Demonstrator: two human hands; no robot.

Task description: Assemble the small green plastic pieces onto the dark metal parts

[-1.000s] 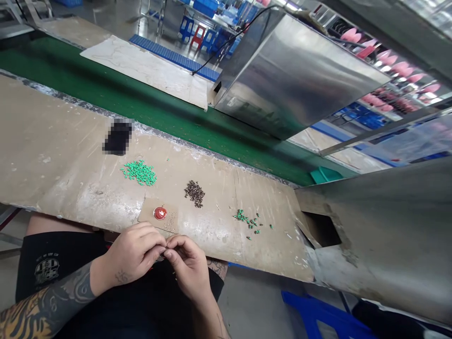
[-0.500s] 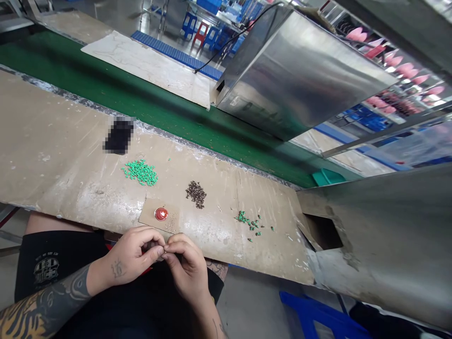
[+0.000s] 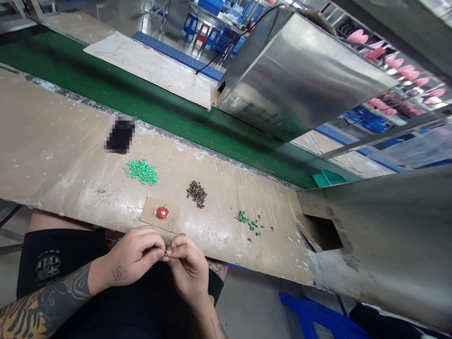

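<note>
Both hands are held together just below the near edge of the workbench [image 3: 52,155], above the lap. The left hand [image 3: 132,256] and right hand [image 3: 187,263] are closed into pinches, fingertips meeting, and a small part [image 3: 165,253] is gripped between them; it is too small to be identified.

The step in hand is judged to be fine fingertip work on that 1 part. Any next move would call for a steady pinch from 1 hand before the other is freed, since the part is held over the lap rather than over the bench.

A cardboard card [image 3: 150,214] bearing a red disc [image 3: 162,213] lies just beyond the fingers. Farther out, 3 groups are seen: a green pile [image 3: 141,172], a dark pile [image 3: 196,193] and scattered green pieces [image 3: 250,221]. Open bench is left between these groups.

The far edge is bounded by a green conveyor belt [image 3: 141,106], with a steel housing [image 3: 300,80] over it. To the right, reach is limited by a steel panel with a rectangular cutout [image 3: 323,233].
</note>
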